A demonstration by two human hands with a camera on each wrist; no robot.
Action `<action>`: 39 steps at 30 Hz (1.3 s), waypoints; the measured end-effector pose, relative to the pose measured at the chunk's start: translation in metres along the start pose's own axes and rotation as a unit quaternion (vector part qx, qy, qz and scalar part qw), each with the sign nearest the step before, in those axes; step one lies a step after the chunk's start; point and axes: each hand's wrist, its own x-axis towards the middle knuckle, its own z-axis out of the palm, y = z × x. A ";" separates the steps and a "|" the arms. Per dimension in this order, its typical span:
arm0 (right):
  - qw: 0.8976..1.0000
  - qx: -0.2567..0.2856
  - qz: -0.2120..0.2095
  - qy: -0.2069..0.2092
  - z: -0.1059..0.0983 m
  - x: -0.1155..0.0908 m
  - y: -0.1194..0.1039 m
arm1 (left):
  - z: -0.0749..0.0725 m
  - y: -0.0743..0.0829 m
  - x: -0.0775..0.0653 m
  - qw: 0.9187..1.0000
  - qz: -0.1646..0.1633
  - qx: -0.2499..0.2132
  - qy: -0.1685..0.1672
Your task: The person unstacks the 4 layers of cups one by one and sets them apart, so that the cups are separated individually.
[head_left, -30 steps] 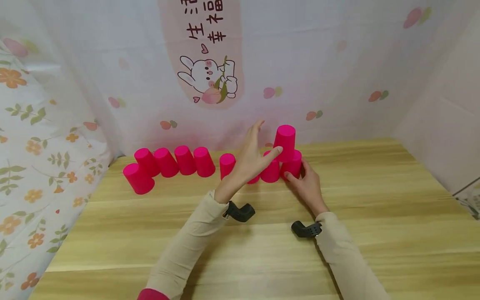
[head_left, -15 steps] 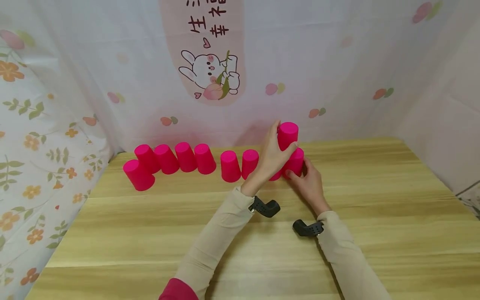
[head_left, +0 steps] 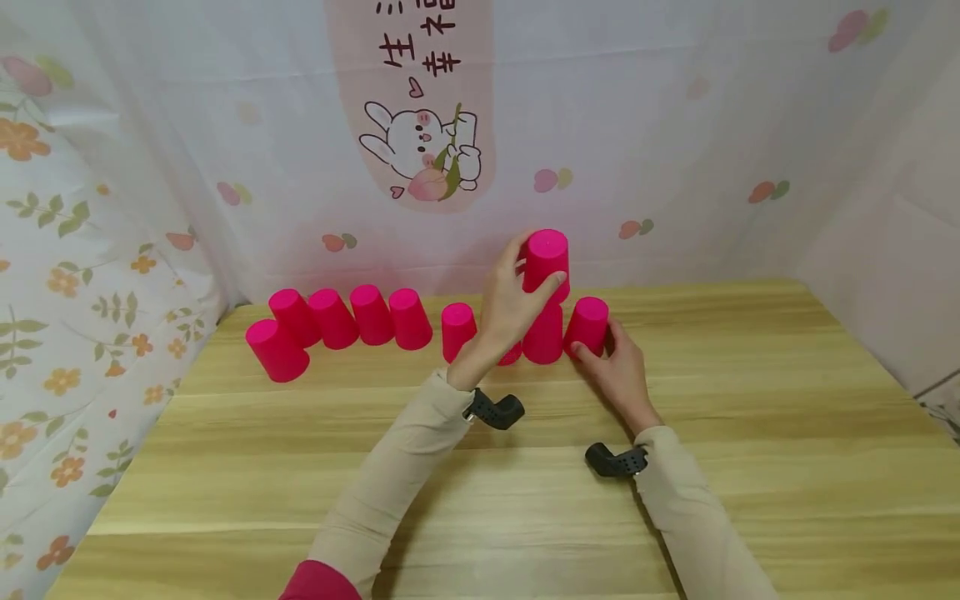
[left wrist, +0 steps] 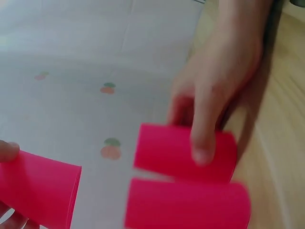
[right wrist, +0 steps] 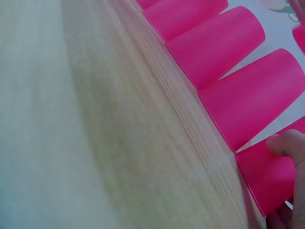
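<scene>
My left hand [head_left: 510, 304] grips an upside-down pink cup [head_left: 546, 267], thumb on its near side. In the left wrist view this raised cup [left wrist: 40, 188] is apart from the cups on the table. My right hand [head_left: 618, 371] holds the rightmost cup [head_left: 590, 323] of the row, which stands upside down on the table. The right wrist view has the thumb [right wrist: 286, 143] lying on that cup's side. Just left of it stands another pink cup [head_left: 542, 335], below the raised one. One more cup [head_left: 512, 354] is mostly hidden behind my left hand.
A pink cup [head_left: 457, 329] stands left of my left hand. Farther left, several upside-down cups [head_left: 371, 315] form a row, with one cup [head_left: 277, 350] in front at its end. A printed cloth [head_left: 675, 150] hangs behind the wooden table [head_left: 525, 500].
My left hand first moved right and closed round the cup stacked above the rightmost one, then lifted it off and carried it left. The right hand has stayed on its cup.
</scene>
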 end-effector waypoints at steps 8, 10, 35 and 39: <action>1.000 -0.003 0.001 -0.001 0.000 -0.001 -0.001 | -0.061 0.009 -0.006 0.998 0.053 0.039 0.001; 1.000 -0.002 -0.001 0.001 -0.001 -0.001 -0.002 | -0.073 0.010 -0.008 0.998 0.053 0.038 0.003; 1.000 0.004 0.003 0.000 -0.002 0.000 -0.002 | -0.194 0.004 -0.047 0.988 -0.152 0.007 0.017; 1.000 0.001 0.009 -0.006 -0.003 -0.001 -0.002 | -0.220 0.003 -0.063 0.984 -0.172 0.043 0.008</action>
